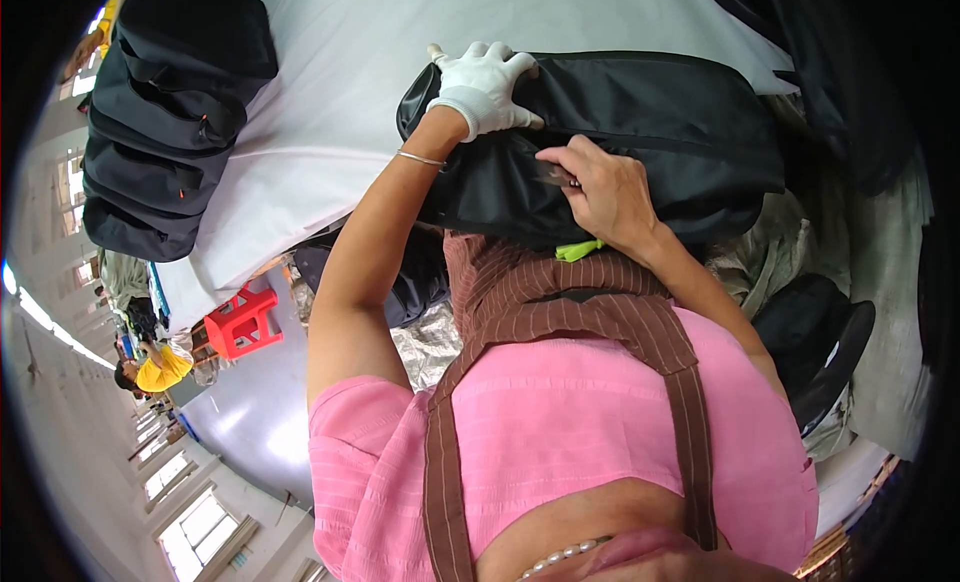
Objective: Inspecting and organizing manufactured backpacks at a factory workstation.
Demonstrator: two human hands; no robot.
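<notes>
Head view: my gloved left grip [483, 85] lies spread flat on the black bag [640, 132]. Right grip [605, 194] pinches its near edge on the white surface [340, 72].

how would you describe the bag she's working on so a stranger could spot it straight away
Start at the white table that fills the top of the view. At its near edge, right in front of the person, lies a wide black fabric bag, with the white-gloved left hand pressed flat on its left end and the bare right hand pinching its lower edge. The other dark bags sit stacked at the table's far left, untouched.
</notes>
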